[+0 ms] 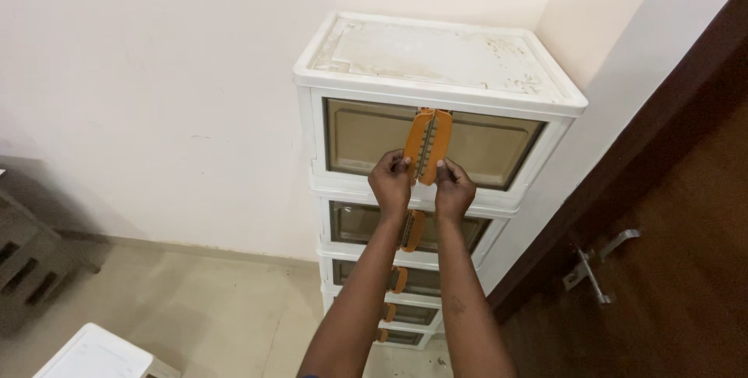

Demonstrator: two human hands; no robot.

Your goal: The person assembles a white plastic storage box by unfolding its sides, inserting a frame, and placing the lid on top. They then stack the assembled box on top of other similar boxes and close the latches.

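Both hands [421, 185], seemingly gripping orange handles [428, 145]

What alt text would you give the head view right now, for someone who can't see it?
Both hands, left hand and right hand, grip the orange handles on the top compartment of a tall white storage cabinet with tinted doors. It stands in a corner beside a dark wooden door.

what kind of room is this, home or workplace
Probably a room in a home: a white stacked storage cabinet with orange handles stands in a plain wall corner, beside a dark wooden door, on a tiled floor.
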